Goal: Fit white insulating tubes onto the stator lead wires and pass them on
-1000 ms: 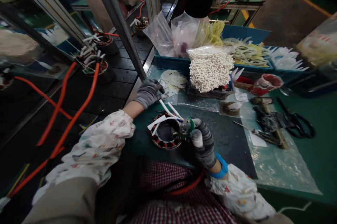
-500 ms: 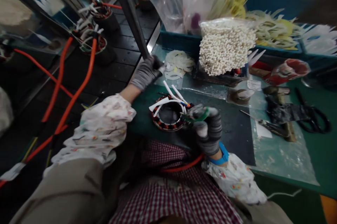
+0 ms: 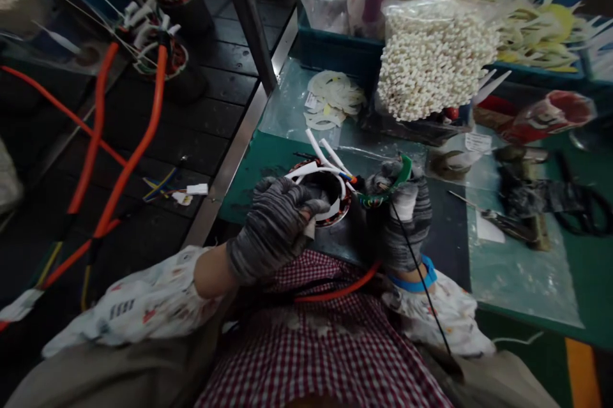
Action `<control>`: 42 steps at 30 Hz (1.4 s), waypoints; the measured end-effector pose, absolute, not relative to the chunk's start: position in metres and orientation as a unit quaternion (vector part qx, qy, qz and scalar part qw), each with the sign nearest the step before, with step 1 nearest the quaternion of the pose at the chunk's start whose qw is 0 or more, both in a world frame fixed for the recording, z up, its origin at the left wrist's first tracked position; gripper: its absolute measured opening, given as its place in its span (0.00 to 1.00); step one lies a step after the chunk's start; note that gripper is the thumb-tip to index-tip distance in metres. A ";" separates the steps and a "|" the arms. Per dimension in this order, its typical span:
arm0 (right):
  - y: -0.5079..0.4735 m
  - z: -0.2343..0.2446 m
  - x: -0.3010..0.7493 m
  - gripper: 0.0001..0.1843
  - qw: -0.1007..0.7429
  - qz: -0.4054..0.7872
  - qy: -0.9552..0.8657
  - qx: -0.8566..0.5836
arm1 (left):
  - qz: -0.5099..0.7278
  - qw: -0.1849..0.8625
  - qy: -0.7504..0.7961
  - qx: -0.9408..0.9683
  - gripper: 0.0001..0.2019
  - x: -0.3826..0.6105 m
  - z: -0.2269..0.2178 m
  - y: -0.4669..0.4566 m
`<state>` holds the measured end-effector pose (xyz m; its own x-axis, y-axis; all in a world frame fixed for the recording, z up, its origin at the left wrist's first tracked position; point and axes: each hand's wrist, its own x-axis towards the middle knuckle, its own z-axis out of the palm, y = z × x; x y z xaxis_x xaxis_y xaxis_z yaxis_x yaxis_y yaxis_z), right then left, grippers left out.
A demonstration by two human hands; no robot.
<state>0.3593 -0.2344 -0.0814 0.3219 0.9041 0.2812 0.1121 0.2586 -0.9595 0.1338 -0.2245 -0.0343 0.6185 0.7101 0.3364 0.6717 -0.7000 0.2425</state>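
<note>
A ring-shaped motor stator (image 3: 345, 205) with dark red windings lies on the bench before me. White sleeved leads (image 3: 335, 156) rise from its far side. My right hand (image 3: 402, 223), in a grey knit glove, grips a curved green circuit board (image 3: 405, 169) just right of the stator. A thin black wire (image 3: 421, 274) trails down over that wrist. My left hand (image 3: 278, 229), also gloved, is closed at the stator's near left edge. A small pale bit shows at its thumb and fingertips; I cannot make out what it is.
Behind lie pale flat rings (image 3: 332, 98) and a bag of small white pieces (image 3: 435, 60) by a blue bin (image 3: 340, 50). Right are a hammer (image 3: 524, 197), scissors (image 3: 587, 204) and a red cup-like container (image 3: 550, 115). A metal post (image 3: 249, 18) stands left; orange cables (image 3: 156, 108) hang beyond.
My left hand has come from beside the pale rings and the post down to the stator's near left edge. My right hand keeps the board, now turned with more green showing.
</note>
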 end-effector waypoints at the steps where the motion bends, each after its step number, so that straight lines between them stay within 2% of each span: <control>1: -0.235 -0.081 0.360 0.24 0.634 0.311 -0.482 -0.519 | 0.217 0.053 0.388 0.894 0.16 0.135 -0.034 -0.224; 5: -0.240 -0.073 0.362 0.18 0.645 0.314 -0.491 -0.494 | 0.242 0.086 0.359 0.897 0.17 0.136 -0.032 -0.232; 9: -0.239 -0.053 0.361 0.15 0.567 0.279 -0.619 -0.466 | 0.249 -0.064 0.367 0.894 0.18 0.133 -0.045 -0.245; 11: -0.237 -0.044 0.354 0.16 0.496 0.223 -0.713 -0.442 | 0.277 -0.089 0.323 0.901 0.16 0.126 -0.051 -0.247; 13: -0.236 -0.040 0.344 0.17 0.398 0.151 -0.799 -0.425 | 0.315 -0.042 0.274 0.908 0.12 0.113 -0.053 -0.247; 15: -0.235 -0.040 0.334 0.17 0.294 0.077 -0.848 -0.433 | 0.348 0.078 0.274 0.893 0.12 0.099 -0.049 -0.242; 18: -0.234 -0.042 0.328 0.15 0.215 0.019 -0.869 -0.444 | 0.412 0.251 0.393 0.782 0.15 0.083 -0.037 -0.222; 21: -0.227 -0.040 0.330 0.16 0.224 0.017 -0.884 -0.411 | 0.377 0.320 0.454 0.742 0.25 0.086 -0.033 -0.186; 23: -0.224 -0.039 0.333 0.16 0.227 0.031 -0.888 -0.398 | 0.273 0.407 0.375 0.786 0.30 0.095 -0.036 -0.164; 25: -0.231 -0.041 0.335 0.15 0.225 0.048 -0.883 -0.410 | 0.221 0.457 0.302 0.807 0.37 0.105 -0.040 -0.155; 28: -0.259 -0.052 0.333 0.13 0.260 0.054 -0.851 -0.453 | 0.228 0.445 0.273 0.822 0.52 0.110 -0.043 -0.169; 30: -0.284 -0.060 0.331 0.16 0.302 0.062 -0.827 -0.471 | 0.230 0.426 0.266 0.834 0.56 0.107 -0.040 -0.187; 33: -0.311 -0.067 0.328 0.22 0.341 0.081 -0.808 -0.473 | 0.224 0.412 0.254 0.846 0.52 0.104 -0.038 -0.209; 38: -0.315 -0.071 0.327 0.16 0.355 0.092 -0.803 -0.470 | 0.309 0.375 0.289 0.825 0.44 0.112 -0.053 -0.222; 42: -0.313 -0.060 0.346 0.18 0.362 0.110 -0.818 -0.433 | 0.329 0.351 0.296 0.826 0.38 0.120 -0.060 -0.229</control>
